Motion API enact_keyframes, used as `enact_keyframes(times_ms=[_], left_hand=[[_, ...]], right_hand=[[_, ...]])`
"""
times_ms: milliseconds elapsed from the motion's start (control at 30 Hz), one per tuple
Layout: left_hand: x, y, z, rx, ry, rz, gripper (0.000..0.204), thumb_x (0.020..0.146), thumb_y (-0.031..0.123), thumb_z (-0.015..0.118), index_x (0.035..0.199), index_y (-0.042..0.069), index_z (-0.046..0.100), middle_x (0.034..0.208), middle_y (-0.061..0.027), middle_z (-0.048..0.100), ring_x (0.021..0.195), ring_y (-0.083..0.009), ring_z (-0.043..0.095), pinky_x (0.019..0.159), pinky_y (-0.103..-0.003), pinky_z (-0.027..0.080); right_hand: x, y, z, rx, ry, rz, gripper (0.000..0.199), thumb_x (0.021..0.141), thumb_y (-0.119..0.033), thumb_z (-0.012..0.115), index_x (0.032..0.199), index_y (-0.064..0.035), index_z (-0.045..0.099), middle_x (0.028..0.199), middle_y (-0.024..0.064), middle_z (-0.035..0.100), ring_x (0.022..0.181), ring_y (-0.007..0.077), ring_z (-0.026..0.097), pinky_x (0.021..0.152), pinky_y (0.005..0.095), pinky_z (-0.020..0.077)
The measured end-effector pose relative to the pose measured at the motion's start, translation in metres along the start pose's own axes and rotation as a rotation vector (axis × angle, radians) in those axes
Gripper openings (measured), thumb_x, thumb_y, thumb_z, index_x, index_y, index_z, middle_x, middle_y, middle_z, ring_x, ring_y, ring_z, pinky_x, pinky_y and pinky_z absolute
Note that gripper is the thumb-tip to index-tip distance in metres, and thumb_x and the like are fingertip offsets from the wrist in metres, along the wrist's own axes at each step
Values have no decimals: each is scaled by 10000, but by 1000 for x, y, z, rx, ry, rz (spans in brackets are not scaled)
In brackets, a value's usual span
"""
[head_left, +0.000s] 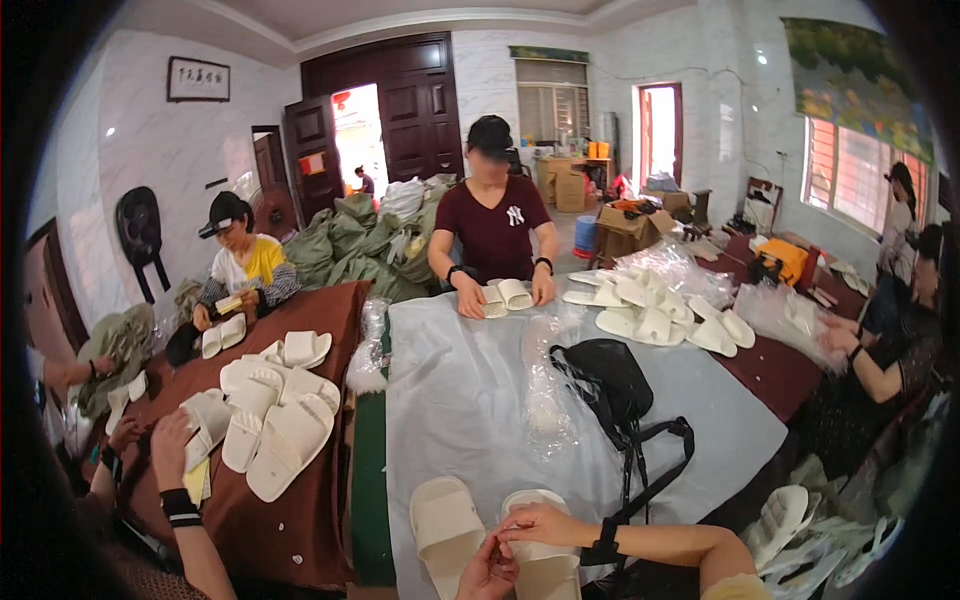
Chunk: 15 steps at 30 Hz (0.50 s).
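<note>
Two cream slippers lie side by side on the grey cloth right before me, the left slipper (440, 520) fully beside my hands and the right slipper (550, 575) partly under them. My left hand (488, 570) comes up from the lower edge, its fingers pinched together. Over the right slipper, my right hand (540, 524) reaches in from the right, wearing a dark wristband. Its fingertips are closed and meet those of my left hand. Whatever sits between the fingertips is too small to make out.
A black bag (612, 385) with straps lies ahead on the grey cloth (450, 400), beside clear plastic wrap (550, 410). More slippers are heaped at the back right (650, 305) and on the brown-covered table (300, 530) at left. Co-workers handle slippers across from me and at both sides.
</note>
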<state>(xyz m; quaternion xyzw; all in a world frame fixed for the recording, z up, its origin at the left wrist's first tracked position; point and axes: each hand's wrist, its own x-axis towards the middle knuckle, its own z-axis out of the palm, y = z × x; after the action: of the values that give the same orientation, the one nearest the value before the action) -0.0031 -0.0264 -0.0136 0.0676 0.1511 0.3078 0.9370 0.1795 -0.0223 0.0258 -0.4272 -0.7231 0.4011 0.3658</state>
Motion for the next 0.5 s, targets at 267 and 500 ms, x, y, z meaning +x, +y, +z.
enact_keyframes(times_ms=[267, 500], left_hand=[[-54, -6, 46, 204, 110, 198, 140, 923, 175, 500, 956, 69, 585, 803, -11, 603, 689, -98, 543, 650, -233, 456], [-37, -15, 43, 892, 456, 645, 182, 910, 164, 532, 995, 19, 602, 784, -10, 572, 693, -96, 531, 660, -233, 449]], right_hand=[[-1, 19, 14, 65, 91, -37, 190, 863, -199, 604, 990, -68, 659, 855, 67, 650, 743, 146, 575, 646, 276, 436], [1, 12, 18, -120, 97, -130, 203, 839, -227, 613, 950, -65, 663, 715, 57, 582, 640, 150, 530, 613, 284, 411]])
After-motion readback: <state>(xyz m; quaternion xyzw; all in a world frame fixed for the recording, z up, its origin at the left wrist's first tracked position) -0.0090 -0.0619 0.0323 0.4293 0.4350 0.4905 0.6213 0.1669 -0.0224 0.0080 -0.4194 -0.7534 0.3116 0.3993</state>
